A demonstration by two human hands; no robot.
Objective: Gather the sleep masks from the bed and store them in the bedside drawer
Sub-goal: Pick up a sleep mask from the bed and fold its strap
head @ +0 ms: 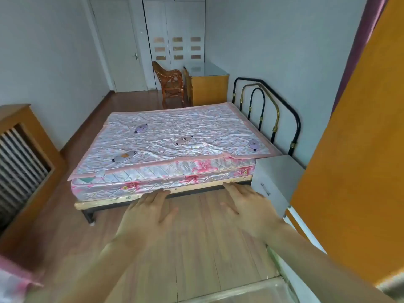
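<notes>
Several sleep masks lie spread on the pink quilted bed (196,125): a purple one (140,128) far left, a grey one with an orange patch (124,157) near the front left, a pinkish one (184,140) in the middle, and a purple one (254,144) at the right edge. The grey bedside cabinet (277,171) stands at the bed's right corner, its drawer (265,190) closed. My left hand (148,213) and my right hand (247,206) hover palm down over the wooden floor, in front of the bed, fingers spread and empty.
A black and brass metal headboard (273,114) rises at the bed's right side. An orange curtain (354,149) hangs on the right. A wooden radiator cover (24,162) stands left. A rattan chair (170,84) and a wooden desk (209,84) sit beyond the bed.
</notes>
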